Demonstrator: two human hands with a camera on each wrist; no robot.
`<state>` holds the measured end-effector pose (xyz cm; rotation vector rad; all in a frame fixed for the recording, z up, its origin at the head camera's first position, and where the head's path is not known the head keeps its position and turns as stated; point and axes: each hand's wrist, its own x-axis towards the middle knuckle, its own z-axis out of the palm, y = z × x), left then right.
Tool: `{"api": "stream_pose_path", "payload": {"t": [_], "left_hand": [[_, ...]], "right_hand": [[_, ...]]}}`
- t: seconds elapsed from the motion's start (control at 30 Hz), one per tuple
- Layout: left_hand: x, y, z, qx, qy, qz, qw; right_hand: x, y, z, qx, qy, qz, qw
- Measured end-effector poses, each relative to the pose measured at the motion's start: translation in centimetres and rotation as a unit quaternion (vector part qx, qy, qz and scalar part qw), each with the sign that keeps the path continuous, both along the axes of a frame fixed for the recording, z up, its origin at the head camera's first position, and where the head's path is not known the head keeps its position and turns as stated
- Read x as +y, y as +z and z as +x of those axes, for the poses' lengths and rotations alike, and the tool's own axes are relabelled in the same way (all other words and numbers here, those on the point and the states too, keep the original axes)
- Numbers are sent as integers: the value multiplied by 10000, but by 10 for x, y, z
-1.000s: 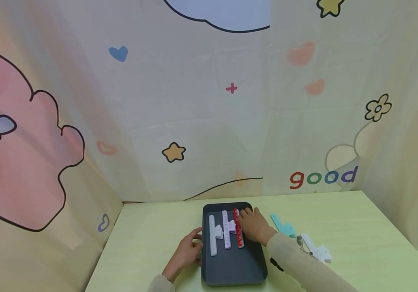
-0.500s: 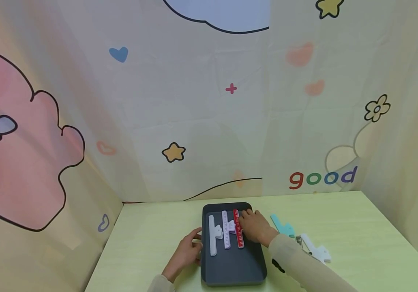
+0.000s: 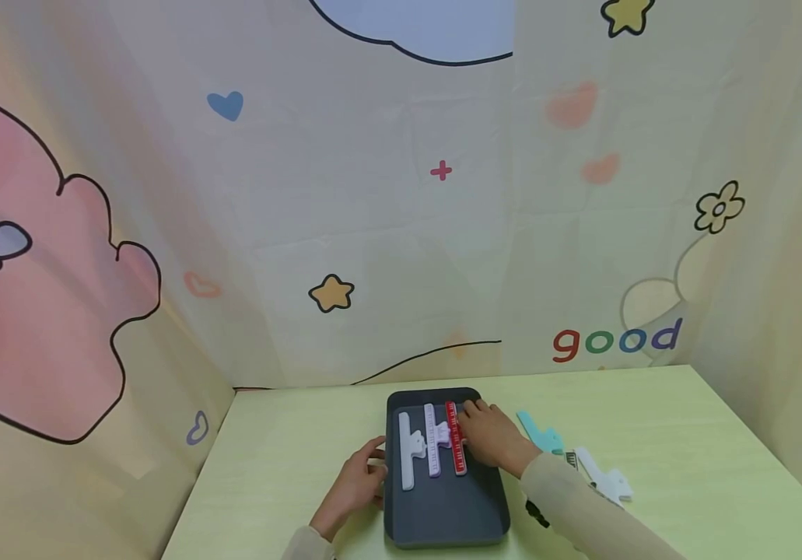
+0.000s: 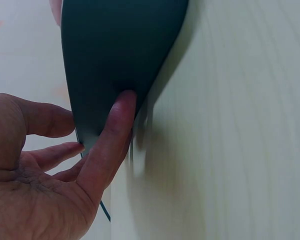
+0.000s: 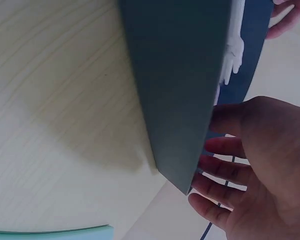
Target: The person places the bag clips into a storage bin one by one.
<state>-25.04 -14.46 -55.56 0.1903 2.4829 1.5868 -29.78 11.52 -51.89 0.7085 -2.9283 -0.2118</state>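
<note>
A dark grey tray holds a white bag clip, a pale lilac bag clip and a red bag clip, side by side. My left hand rests at the tray's left wall; in the left wrist view its fingers lie extended against the outer wall. My right hand reaches over the right wall, right beside the red clip. In the right wrist view its thumb and index tips are hidden behind the wall, so I cannot tell whether they pinch the red clip.
On the table right of the tray lie a teal clip and a white clip. A small dark-striped piece shows between them, partly covered by my right sleeve. A printed curtain stands behind the table.
My right hand has shifted slightly to the right, away from the red clip. The left hand, the tray and the clips stay put; the head view drifts slightly.
</note>
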Motion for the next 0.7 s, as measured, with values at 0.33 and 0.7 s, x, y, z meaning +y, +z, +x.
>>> {"api": "stream_pose_path", "payload": {"t": [0.33,0.7], "left_hand": [[-1,-2,0,-45,-1,117,9999],[0,-1,-1,-5,12,78,10000]], "right_hand": [[1,18,7,80,47,-342,9994],[20,30,18,85,117,-745,9971]]}}
